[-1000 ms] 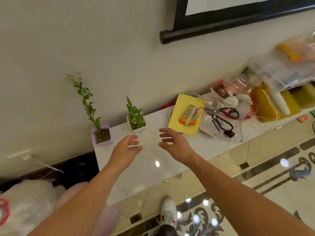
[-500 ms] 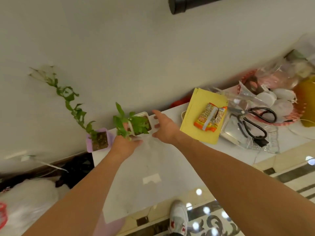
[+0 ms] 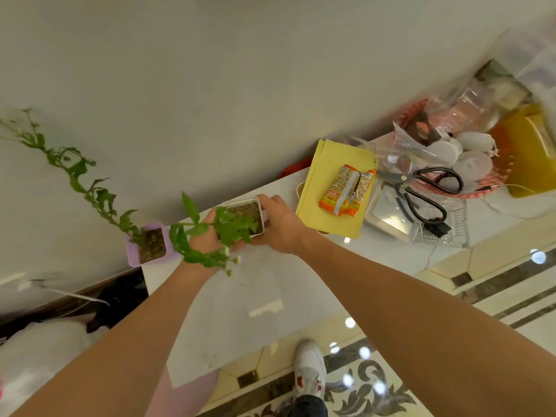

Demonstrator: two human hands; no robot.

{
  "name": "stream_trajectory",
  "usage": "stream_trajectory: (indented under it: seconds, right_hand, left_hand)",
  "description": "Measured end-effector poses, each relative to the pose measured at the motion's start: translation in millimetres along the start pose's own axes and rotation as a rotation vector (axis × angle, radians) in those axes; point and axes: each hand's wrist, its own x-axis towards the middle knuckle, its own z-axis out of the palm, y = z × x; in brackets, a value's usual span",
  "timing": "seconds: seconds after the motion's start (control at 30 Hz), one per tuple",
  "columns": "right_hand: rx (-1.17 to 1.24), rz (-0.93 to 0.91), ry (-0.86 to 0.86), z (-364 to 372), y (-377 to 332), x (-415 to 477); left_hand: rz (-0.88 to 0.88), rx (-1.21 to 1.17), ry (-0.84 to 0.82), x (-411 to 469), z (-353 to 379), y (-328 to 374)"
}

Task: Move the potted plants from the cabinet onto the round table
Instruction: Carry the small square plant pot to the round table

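A small white square pot (image 3: 247,206) with a leafy green plant sits near the back of the white cabinet top (image 3: 258,299), tilted toward me. My left hand (image 3: 204,236) cups its left side, partly hidden by leaves. My right hand (image 3: 278,224) grips its right side. A lilac pot (image 3: 147,245) with a long trailing stem stands at the cabinet's left back corner, untouched. The round table is out of view.
To the right on the cabinet lie a yellow envelope (image 3: 328,212) with an orange snack packet (image 3: 346,191), black scissors (image 3: 424,191), plastic bags and a red basket (image 3: 469,152) of white items. The wall is right behind. My shoe (image 3: 310,368) is on the patterned floor.
Both hands reached forward from the cabinet middle to the white pot and closed around it; the pot has tilted so its soil faces me.
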Motion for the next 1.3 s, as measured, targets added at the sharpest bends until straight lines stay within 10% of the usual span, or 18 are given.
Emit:
stream_trajectory:
  seconds: [0.63, 1.3]
  right_hand:
    - [0.251, 0.132, 0.373, -68, 59, -293]
    - [0.501, 0.598, 0.95, 21, 325, -795]
  left_hand:
    - [0.532, 0.297, -0.394, -228, 102, 101]
    - [0.835, 0.805, -1.134, -593, 485, 22]
